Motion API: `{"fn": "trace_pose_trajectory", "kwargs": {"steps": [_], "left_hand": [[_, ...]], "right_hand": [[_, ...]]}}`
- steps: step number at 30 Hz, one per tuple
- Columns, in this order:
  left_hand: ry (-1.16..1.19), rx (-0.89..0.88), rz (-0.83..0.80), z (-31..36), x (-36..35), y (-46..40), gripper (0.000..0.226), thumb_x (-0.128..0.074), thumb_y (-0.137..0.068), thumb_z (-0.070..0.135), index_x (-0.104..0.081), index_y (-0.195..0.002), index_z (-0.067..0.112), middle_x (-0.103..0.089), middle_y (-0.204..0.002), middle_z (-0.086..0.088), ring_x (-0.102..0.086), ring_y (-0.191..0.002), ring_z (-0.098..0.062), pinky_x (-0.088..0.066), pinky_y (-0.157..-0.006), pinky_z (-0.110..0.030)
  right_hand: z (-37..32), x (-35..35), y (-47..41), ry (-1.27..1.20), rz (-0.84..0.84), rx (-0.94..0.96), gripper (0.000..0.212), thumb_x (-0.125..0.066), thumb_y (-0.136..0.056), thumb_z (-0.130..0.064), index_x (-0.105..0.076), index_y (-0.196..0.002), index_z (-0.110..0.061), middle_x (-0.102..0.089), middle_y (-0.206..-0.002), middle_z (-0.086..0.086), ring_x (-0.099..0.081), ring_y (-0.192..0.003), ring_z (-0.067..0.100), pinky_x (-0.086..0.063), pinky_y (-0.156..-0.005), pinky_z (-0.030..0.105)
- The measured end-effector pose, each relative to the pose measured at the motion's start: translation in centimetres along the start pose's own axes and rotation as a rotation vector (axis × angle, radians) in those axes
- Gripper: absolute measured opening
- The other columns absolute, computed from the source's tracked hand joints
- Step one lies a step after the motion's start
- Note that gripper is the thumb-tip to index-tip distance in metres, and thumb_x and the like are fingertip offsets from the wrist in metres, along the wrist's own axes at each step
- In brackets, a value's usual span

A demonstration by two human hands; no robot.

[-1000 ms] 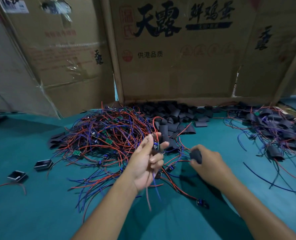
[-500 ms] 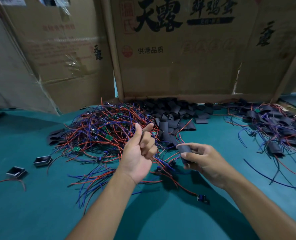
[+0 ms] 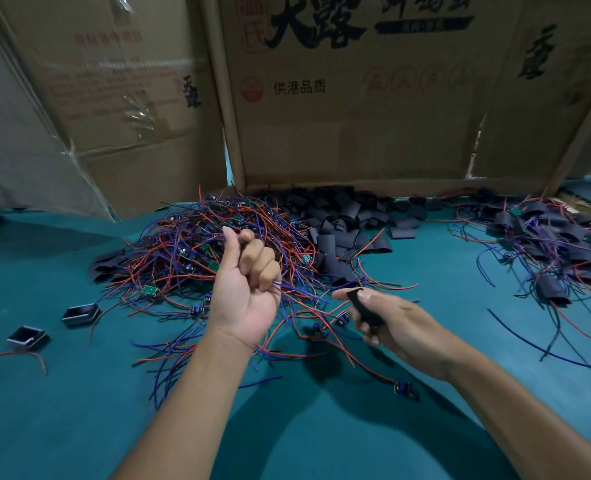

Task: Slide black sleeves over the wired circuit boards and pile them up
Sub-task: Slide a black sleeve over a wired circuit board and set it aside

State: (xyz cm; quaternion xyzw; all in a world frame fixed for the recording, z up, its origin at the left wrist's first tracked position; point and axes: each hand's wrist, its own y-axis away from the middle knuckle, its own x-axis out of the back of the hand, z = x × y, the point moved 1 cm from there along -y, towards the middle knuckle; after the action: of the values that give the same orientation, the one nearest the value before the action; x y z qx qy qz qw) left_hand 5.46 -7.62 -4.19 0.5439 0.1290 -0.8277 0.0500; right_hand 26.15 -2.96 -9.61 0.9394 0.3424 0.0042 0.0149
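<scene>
Sleeve (image 3: 365,308) pinched in right hand (image 3: 401,327); left hand (image 3: 249,289), now lower, clamps wires (image 3: 297,292) before wire tangle (image 3: 200,251); cardboard (image 3: 349,109) behind.

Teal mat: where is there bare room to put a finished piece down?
Bare teal mat lies between the loose sleeves and the sleeved pile, and near the forearms. Crowded: the wire tangle beyond the hands.
</scene>
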Motion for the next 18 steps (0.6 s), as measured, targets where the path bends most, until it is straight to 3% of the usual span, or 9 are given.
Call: {"fn": "trace_pose_trajectory", "kwargs": {"steps": [3, 5, 8, 12, 18], "left_hand": [[0.025, -0.008, -0.003, 0.2, -0.1, 0.0, 0.036, -0.038, -0.102, 0.043, -0.049, -0.079, 0.017, -0.026, -0.052, 0.007, -0.010, -0.049, -0.008, -0.022, -0.036, -0.023], [0.033, -0.009, -0.008, 0.2, -0.2, 0.1, 0.037, -0.038, -0.103, 0.044, -0.049, -0.079, 0.018, -0.026, -0.052, 0.007, -0.010, -0.049, -0.009, -0.020, -0.037, -0.024], [0.022, -0.014, -0.014, 0.2, -0.3, 0.2, 0.038, -0.038, -0.103, 0.045, -0.048, -0.078, 0.018, -0.025, -0.053, 0.008, -0.011, -0.049, -0.009, -0.019, -0.037, -0.023], [0.017, -0.022, -0.029, 0.0, -0.4, 0.3, 0.039, -0.037, -0.103, 0.045, -0.048, -0.078, 0.017, -0.026, -0.054, 0.007, -0.011, -0.049, -0.009, -0.020, -0.037, -0.023], [-0.018, -0.037, -0.021, -0.2, -0.5, 0.4, 0.039, -0.037, -0.103, 0.044, -0.048, -0.078, 0.017, -0.025, -0.054, 0.008, -0.011, -0.049, -0.009, -0.021, -0.037, -0.022]], "right_hand": [[-0.6, 0.0, 0.3, 0.384, -0.072, 0.190, 0.033, -0.045, -0.099, -0.043, -0.057, -0.125, -0.027, -0.050, -0.086, -0.011, -0.046, -0.077, 0.008, -0.040, -0.072, 0.023], [-0.7, 0.0, 0.1, 0.587, 0.001, 0.310, 0.026, -0.059, -0.093, -0.041, -0.057, -0.117, -0.031, -0.058, -0.091, -0.018, -0.053, -0.084, 0.006, -0.045, -0.081, 0.026], [-0.4, -0.2, -0.1, 0.739, 0.128, 0.374, 0.031, -0.076, -0.082, -0.038, -0.058, -0.108, -0.034, -0.065, -0.089, -0.017, -0.060, -0.084, 0.008, -0.050, -0.085, 0.033], [0.4, -1.4, -0.1, 0.761, 0.152, 0.417, 0.036, -0.078, -0.078, -0.043, -0.054, -0.105, -0.038, -0.066, -0.087, -0.021, -0.059, -0.079, 0.003, -0.050, -0.080, 0.027], [0.5, -2.7, 0.0, 0.634, 0.235, 0.498, 0.033, -0.077, -0.077, -0.046, -0.055, -0.094, -0.029, -0.064, -0.076, -0.011, -0.051, -0.065, 0.006, -0.051, -0.068, 0.032]]}}
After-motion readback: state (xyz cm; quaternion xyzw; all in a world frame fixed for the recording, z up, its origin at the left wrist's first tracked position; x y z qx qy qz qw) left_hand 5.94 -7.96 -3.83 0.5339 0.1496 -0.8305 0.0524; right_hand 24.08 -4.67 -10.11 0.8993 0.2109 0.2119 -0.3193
